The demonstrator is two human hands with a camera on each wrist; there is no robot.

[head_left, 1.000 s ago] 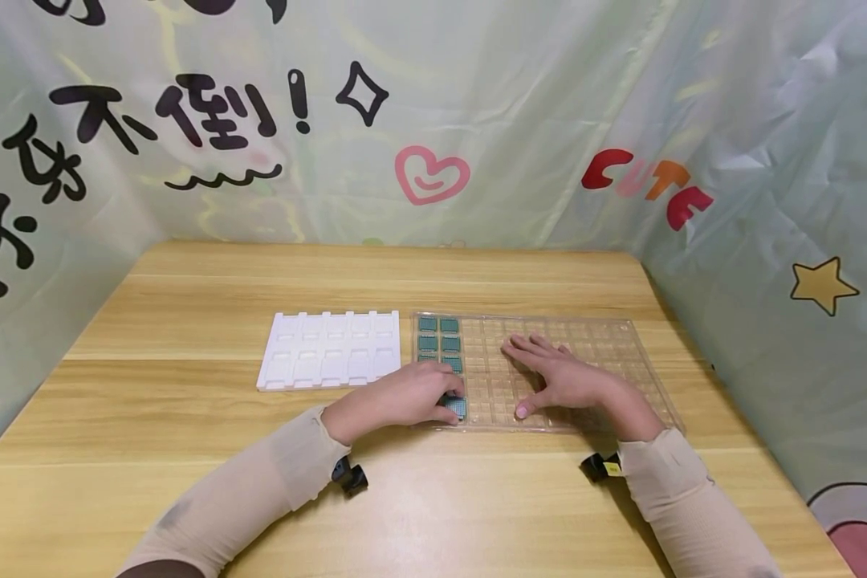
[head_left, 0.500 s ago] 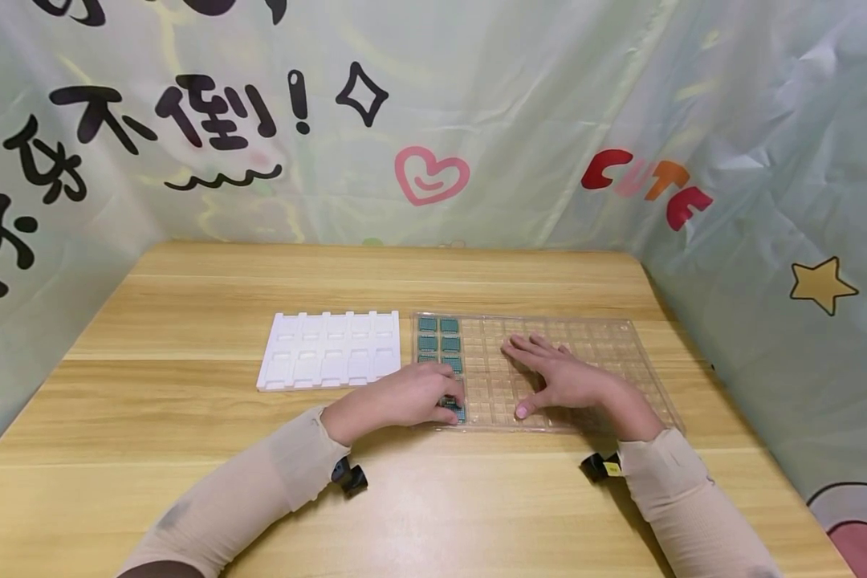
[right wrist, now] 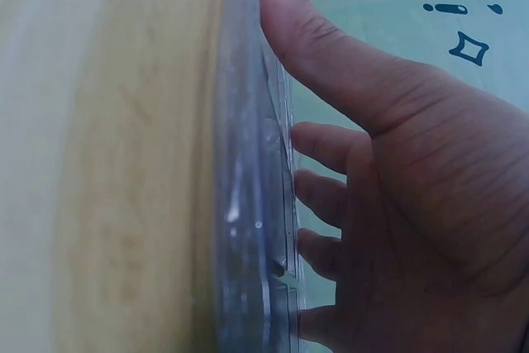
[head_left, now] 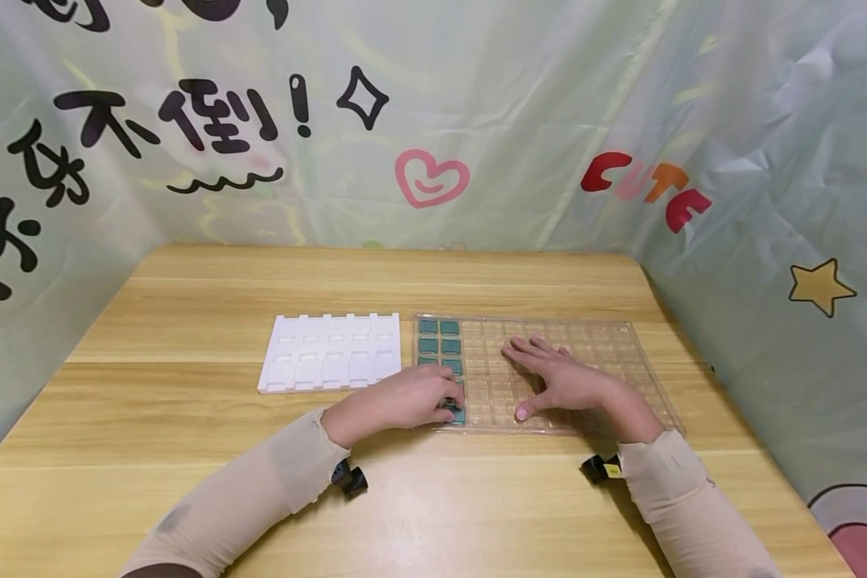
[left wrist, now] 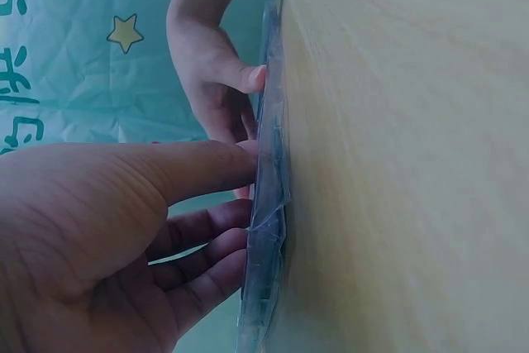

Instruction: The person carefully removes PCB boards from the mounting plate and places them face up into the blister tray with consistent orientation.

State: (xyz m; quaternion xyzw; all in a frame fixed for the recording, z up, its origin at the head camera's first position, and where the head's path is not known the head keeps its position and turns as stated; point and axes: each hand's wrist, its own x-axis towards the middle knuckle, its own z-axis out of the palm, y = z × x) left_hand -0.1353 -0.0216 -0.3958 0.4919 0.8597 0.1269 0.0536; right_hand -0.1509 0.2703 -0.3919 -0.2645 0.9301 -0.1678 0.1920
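Observation:
My left hand [head_left: 415,393] is over the near left corner of a clear plastic tray [head_left: 600,341]. Its thumb and fingertips pinch a small green chip [head_left: 457,416] in a near cell, and a dark edge shows between them. In the left wrist view the fingertips meet the top of the tray, with the chip hidden. Further right, my right hand [head_left: 567,381] lies with spread fingers on the tray. The right wrist view shows its thumb [right wrist: 310,31] and fingers along the tray's top. Several more green chips [head_left: 450,327] fill the tray's left columns.
A white tray [head_left: 278,377] with two rows of shallow recesses stands left of the clear tray. Both sit on a wooden table [head_left: 477,498]. A printed curtain [head_left: 520,120] hangs behind and on both sides. Small black cameras [head_left: 350,479] are strapped at the wrists.
My left fingertips have drawn in around the near chip, and its dark edge now shows between them. The right hand stays in place. The head view has tilted up slightly.

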